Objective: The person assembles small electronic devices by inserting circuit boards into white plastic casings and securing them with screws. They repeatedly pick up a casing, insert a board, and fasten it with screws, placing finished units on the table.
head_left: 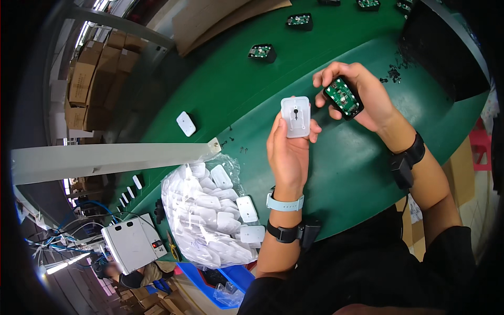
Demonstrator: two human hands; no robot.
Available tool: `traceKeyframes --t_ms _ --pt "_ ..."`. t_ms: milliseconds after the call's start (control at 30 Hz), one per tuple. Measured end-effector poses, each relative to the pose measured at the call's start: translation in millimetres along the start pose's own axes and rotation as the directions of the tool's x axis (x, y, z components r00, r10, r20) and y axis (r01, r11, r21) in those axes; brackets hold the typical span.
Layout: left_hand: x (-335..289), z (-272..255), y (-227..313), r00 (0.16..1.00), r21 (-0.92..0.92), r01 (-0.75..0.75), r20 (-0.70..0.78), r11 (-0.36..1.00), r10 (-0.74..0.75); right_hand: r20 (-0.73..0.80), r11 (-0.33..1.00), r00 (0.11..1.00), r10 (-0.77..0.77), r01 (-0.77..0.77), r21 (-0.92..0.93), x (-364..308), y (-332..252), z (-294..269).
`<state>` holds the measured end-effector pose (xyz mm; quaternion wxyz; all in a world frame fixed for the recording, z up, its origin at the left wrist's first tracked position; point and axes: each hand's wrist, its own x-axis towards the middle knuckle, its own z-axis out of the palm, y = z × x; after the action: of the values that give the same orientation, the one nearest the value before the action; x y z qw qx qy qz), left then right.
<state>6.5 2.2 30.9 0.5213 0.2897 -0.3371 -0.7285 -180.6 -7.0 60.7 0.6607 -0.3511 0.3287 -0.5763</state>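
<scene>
My left hand (289, 157) is closed around a white plastic cover (301, 125), its hollow inner side facing up with a small black part in the middle. To its right, my right hand (367, 89) grips a black housing with a green circuit board (344, 97) showing in its open face. The two pieces are held apart above the green table. Beside my left forearm lies a clear plastic bag (199, 220) full of white covers, with a few loose covers (246, 209) at its edge.
Along the green belt (220, 84) stand several black housings with boards (262, 52) and a white cover (186, 124). Small black screws (394, 74) lie scattered at right near a dark panel (441, 52). A metal beam (115, 157) crosses at left, above a white box (134, 244).
</scene>
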Motion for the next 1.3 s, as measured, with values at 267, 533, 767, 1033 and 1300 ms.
traceKeyframes --t_ms 267,533,767,1033,1300 --pt "-2.4 2.6 -5.5 0.999 0.195 -0.039 0.027 0.980 0.034 0.314 0.347 0.811 -0.494 0.515 -0.784 -5.7 20.5 2.6" --pt "-4.3 6.1 -13.9 0.995 0.316 -0.065 -0.048 0.947 0.084 0.442 0.008 0.729 -0.523 0.523 -0.852 -4.1 23.8 1.4" --pt "-4.8 6.7 -15.3 0.994 0.344 -0.083 -0.033 0.935 0.101 0.432 0.008 0.739 -0.517 0.508 -0.861 -5.7 24.3 3.1" --pt "-6.2 4.6 -17.9 0.986 0.497 -0.142 -0.004 0.856 0.165 0.418 0.036 0.728 -0.544 0.517 -0.855 -8.3 27.2 4.3" --pt "-8.4 7.9 -18.6 0.958 0.536 -0.175 -0.100 0.826 0.268 0.331 0.333 0.766 -0.550 0.565 -0.755 -6.0 29.3 7.1"
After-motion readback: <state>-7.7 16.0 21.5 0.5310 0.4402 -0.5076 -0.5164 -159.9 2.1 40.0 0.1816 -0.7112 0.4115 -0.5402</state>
